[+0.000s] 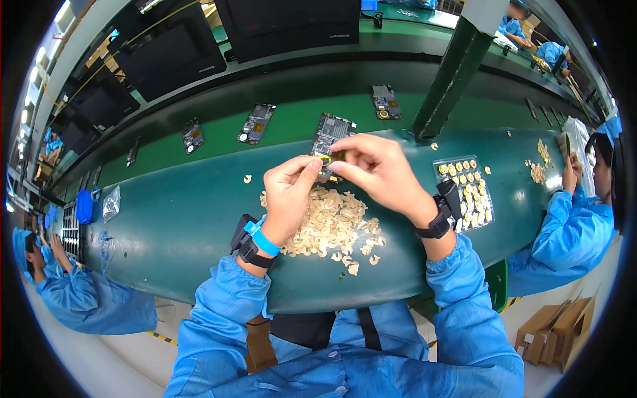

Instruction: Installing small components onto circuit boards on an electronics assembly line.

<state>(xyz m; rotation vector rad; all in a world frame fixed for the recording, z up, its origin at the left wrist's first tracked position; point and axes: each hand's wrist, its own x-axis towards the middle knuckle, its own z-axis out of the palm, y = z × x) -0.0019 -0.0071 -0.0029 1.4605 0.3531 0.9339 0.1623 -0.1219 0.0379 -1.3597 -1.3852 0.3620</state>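
In front of me, at the belt's edge, a dark circuit board (335,127) is tilted up between my hands. My left hand (290,189) is closed on its lower left side, thumb beside a round yellow-rimmed part. My right hand (383,164) is at the board's right side, thumb and forefinger bent close together over the lower part; whatever they pinch is hidden. Just below the hands lies a loose pile of small cream-coloured curved pieces (325,225). To the right, a clear plastic tray (490,202) holds rows of round gold-and-white parts.
More boards lie spaced along the green conveyor (222,126), one (385,102) to the right. A green post (451,83) rises behind my right hand. Black monitors (288,30) line the back. A blue container (84,207) and plastic bag (112,203) are left. Co-workers sit at both sides.
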